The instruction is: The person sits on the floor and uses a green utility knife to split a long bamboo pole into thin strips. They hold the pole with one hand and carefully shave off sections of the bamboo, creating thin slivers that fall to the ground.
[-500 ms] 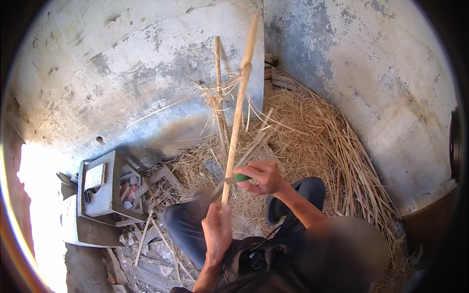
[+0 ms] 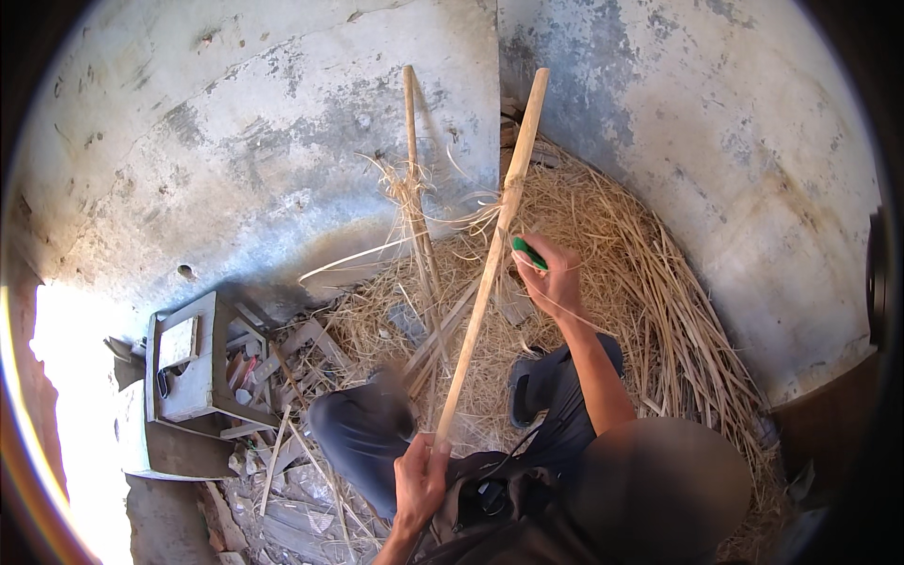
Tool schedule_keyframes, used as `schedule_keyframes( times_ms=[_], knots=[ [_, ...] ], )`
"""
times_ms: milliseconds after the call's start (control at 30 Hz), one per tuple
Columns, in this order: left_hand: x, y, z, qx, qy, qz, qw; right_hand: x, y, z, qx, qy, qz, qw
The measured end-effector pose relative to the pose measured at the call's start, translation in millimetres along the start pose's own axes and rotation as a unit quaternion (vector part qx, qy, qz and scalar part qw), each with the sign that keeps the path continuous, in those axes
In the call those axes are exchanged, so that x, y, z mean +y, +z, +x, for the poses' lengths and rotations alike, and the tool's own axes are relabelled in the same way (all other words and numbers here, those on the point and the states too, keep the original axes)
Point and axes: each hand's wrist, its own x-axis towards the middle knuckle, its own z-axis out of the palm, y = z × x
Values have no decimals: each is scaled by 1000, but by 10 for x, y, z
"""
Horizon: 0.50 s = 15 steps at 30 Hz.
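Note:
My left hand (image 2: pixel 421 480) is closed around the near end of a long, pale bamboo pole (image 2: pixel 489 271), which slants up and away to the right. My right hand (image 2: pixel 556 281) grips a green-handled knife (image 2: pixel 530 252) beside the pole, just below a joint. Its blade is hard to make out at this moment. Thin curled shavings (image 2: pixel 485 215) cling to the pole around that joint, and a fine strand trails across my right wrist.
Left of the pole, an upright stick (image 2: pixel 411 122) with a tangle of shavings (image 2: pixel 405 186) leans near the wall. Straw (image 2: pixel 603 245) and long strips (image 2: pixel 702 311) cover the floor to the right. A worn wooden stool (image 2: pixel 188 363) lies among scraps at left.
My right hand with the knife has moved up and away along the pole. The pole's near end has come closer to me, and its far end has swung right.

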Motion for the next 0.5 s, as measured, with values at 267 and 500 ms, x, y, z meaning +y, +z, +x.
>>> schedule_keyframes(
  times_ms=[267, 500],
  knots=[
    [-18, -29, -88, -2, -14, -11, 1000, -197, 94, -25, -18, 30, 64, 997],
    [-86, -72, 13, 11, -1, 12, 1000, 25, 131, -81, -174, 260, 429, 848]
  ],
)
